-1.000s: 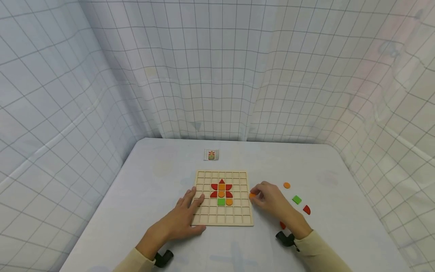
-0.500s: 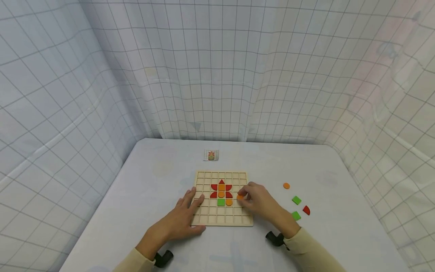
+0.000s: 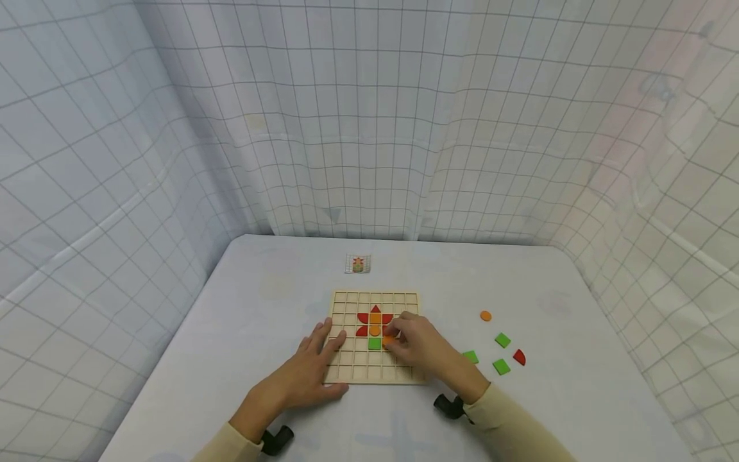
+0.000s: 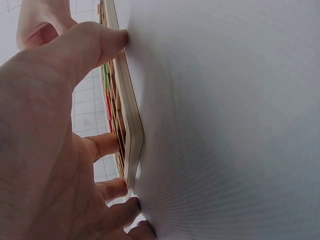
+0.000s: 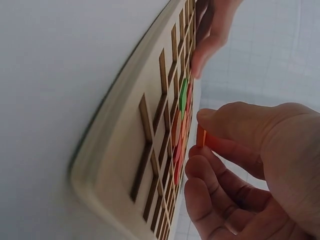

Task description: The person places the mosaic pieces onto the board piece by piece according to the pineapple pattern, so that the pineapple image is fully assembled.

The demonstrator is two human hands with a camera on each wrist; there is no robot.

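My right hand (image 3: 424,344) pinches an orange disc (image 5: 201,136) between thumb and fingertips, just above the wooden grid board (image 3: 352,375). Its fingertips hover beside a green square (image 3: 374,343) set in the board. Another orange disc (image 3: 374,330), an orange square (image 3: 375,318), a red triangle (image 3: 376,308) and several red quarter-circle pieces fill cells around the middle. The fingers partly hide this pattern on its right side. My left hand (image 3: 306,372) rests with spread fingers on the board's left edge, its thumb at the front edge.
Right of the board lie a loose orange disc (image 3: 485,316), several green squares (image 3: 501,366) and a red quarter-circle (image 3: 519,357). A small pattern card (image 3: 358,264) lies behind the board. White gridded curtains (image 3: 375,160) surround the table on the far side and both flanks.
My right hand has moved left from beside the board to over its middle, carrying the orange disc. Green squares have come into view from behind the right arm. The left hand stays put.
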